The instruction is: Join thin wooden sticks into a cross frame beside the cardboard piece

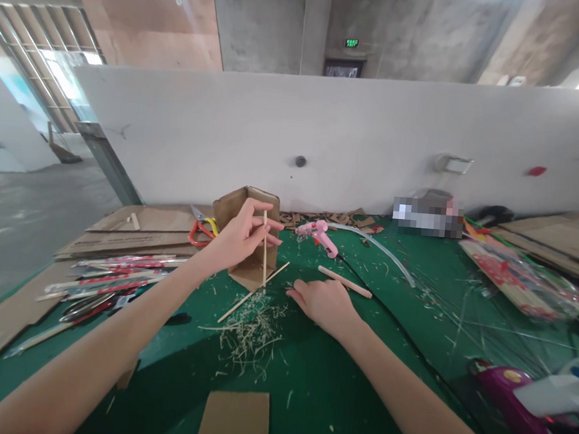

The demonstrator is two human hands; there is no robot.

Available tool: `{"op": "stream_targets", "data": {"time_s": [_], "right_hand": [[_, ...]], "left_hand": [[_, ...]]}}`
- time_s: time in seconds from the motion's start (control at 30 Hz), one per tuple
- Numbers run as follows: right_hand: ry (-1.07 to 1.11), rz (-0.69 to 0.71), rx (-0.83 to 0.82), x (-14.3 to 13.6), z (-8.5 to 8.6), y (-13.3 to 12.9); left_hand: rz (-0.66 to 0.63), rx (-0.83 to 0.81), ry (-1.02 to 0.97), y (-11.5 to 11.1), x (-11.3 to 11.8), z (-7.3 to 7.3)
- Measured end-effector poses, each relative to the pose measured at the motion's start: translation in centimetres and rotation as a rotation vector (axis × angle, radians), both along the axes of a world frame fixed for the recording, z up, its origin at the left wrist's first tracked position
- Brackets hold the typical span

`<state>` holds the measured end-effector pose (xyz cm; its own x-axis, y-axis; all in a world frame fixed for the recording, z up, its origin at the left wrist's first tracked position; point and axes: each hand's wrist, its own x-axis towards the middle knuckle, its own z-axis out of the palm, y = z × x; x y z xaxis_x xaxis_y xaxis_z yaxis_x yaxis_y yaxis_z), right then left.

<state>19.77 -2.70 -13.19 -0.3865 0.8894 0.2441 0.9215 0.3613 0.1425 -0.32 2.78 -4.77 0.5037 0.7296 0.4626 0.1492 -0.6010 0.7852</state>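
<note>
My left hand (252, 234) pinches a thin wooden chopstick (265, 255) and holds it nearly upright over the table. Its lower end comes down by a second chopstick (235, 308), which lies slanted on the green surface. My right hand (325, 303) is closed, low over the table just right of that lower end. A thin dark line runs from its fingertips toward the chopstick; what it is I cannot make out. Below both hands lies a pile of curly wood shavings (253, 334). Behind my left hand stands an open cardboard box (230, 206), partly hidden by the hand.
A pink glue gun (321, 236) with a black cord lies behind my right hand, near a pale wooden rod (347, 282). Orange-handled scissors (201, 229) and wrapped chopsticks (109, 280) are on the left. A purple device (506, 394) stands front right; a cardboard piece (234, 423) lies in front.
</note>
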Motion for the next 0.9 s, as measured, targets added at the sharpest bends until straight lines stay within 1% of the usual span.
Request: {"op": "stream_targets", "data": {"time_s": [0.2,0.33,0.5,0.63,0.8,0.9], "right_hand": [[0.044,-0.048,0.037,-0.02,0.16,-0.07],[0.002,0.003,-0.008,0.09,0.14,-0.04],[0.041,-0.041,0.067,0.05,0.04,0.08],[0.002,0.002,-0.001,0.04,-0.13,0.12],[0.036,-0.024,0.046,0.08,0.13,0.1],[-0.009,0.029,0.012,0.15,0.24,0.08]], "left_hand": [[-0.018,-0.005,0.009,0.07,-0.01,0.01],[-0.03,-0.014,-0.004,0.02,0.0,0.07],[-0.025,-0.003,0.018,-0.05,-0.03,0.07],[-0.027,-0.016,-0.002,0.01,-0.04,0.03],[-0.03,-0.002,0.02,-0.21,-0.04,0.21],[-0.032,-0.011,0.016,-0.27,-0.01,0.29]]}}
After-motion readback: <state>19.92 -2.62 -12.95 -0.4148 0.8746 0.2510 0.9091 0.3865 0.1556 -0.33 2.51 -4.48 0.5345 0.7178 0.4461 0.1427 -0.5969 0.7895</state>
